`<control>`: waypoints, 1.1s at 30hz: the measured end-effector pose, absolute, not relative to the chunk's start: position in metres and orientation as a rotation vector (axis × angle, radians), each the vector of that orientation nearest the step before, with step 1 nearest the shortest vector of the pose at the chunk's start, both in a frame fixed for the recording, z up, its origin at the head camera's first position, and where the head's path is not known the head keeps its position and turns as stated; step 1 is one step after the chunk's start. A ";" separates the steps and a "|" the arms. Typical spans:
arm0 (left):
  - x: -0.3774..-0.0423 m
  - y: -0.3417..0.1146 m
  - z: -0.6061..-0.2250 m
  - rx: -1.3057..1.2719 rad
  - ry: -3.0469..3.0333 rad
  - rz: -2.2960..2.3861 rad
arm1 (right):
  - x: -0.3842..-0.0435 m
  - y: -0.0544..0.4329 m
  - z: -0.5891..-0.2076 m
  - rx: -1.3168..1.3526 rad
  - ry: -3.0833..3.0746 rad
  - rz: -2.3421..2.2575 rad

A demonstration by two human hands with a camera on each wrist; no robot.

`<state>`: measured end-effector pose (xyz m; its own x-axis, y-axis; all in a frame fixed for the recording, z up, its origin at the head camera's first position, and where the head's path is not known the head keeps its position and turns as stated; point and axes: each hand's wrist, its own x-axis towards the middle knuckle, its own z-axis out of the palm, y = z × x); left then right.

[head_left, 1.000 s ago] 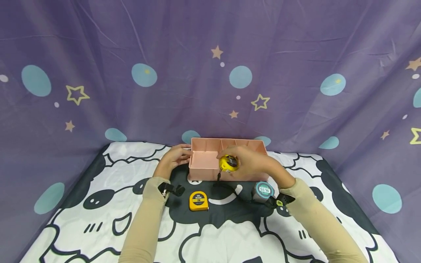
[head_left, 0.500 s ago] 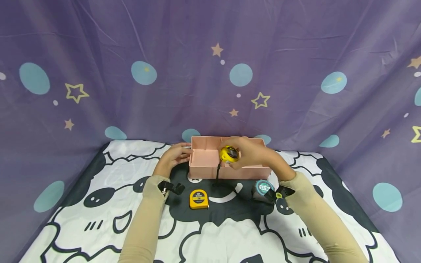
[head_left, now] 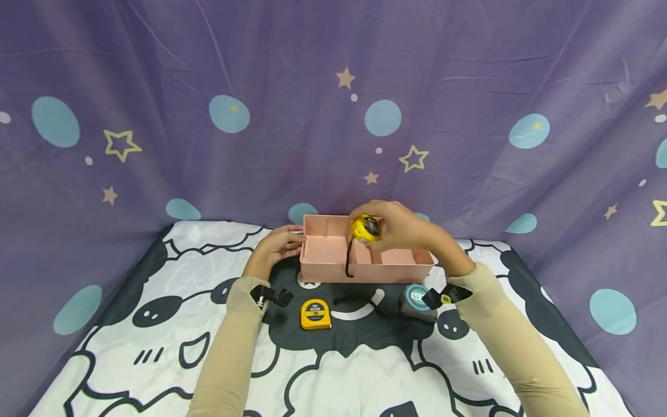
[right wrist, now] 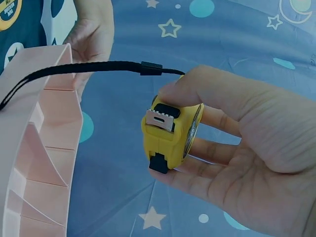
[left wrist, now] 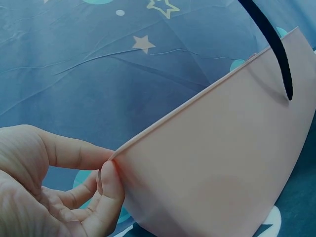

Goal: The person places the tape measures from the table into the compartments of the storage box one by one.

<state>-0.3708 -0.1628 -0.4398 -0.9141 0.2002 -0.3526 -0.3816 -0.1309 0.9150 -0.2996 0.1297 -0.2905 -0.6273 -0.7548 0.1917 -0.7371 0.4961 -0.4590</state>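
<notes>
Curtain (head_left: pixel 292 162) hangs behind pink box (head_left: pixel 391 274), pinched by left hand (head_left: pixel 276 246). Right hand (head_left: pixel 400 226) grips tape measure (head_left: pixel 366 229) above, its strap (head_left: pixel 349 255) crossing the front. Orange tape (head_left: pixel 315 314) and teal tape (head_left: pixel 417 301) lie nearer

Head view, lower centre: orange-yellow tape measure (head_left: pixel 315 315) bore a dark label (head_left: pixel 315 311), small print reading "TAPE MEASURE" over "2M". To its right, teal-and-grey tape measure (head_left: pixel 417 297) showed figures starting with "5", the rest blurred. Frame centre: held yellow tape measure's (head_left: pixel 366 228) dark face carried markings too small to read.
</notes>
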 end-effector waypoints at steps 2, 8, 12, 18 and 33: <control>-0.371 -0.163 -0.439 -0.195 1.763 2.100 | -0.300 0.131 -0.287 -1.317 2.707 -0.792; -0.371 -0.164 -0.437 -0.195 1.774 2.098 | -0.303 0.131 -0.276 -1.306 2.760 -0.755; -0.370 -0.165 -0.435 -0.195 1.781 2.099 | -0.305 0.129 -0.271 -1.310 2.749 -0.757; -0.369 -0.166 -0.434 -0.199 1.800 2.085 | -0.309 0.122 -0.265 -1.289 2.729 -0.750; -0.369 -0.162 -0.440 -0.214 1.789 2.101 | -0.319 0.122 -0.248 -1.229 2.767 -0.727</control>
<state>-0.3687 -0.1616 -0.4400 -0.9194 0.1804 -0.3495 -0.3738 -0.1242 0.9192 -0.3191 0.1222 -0.2480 -0.6880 -0.7079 0.1597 -0.6949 0.5792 -0.4261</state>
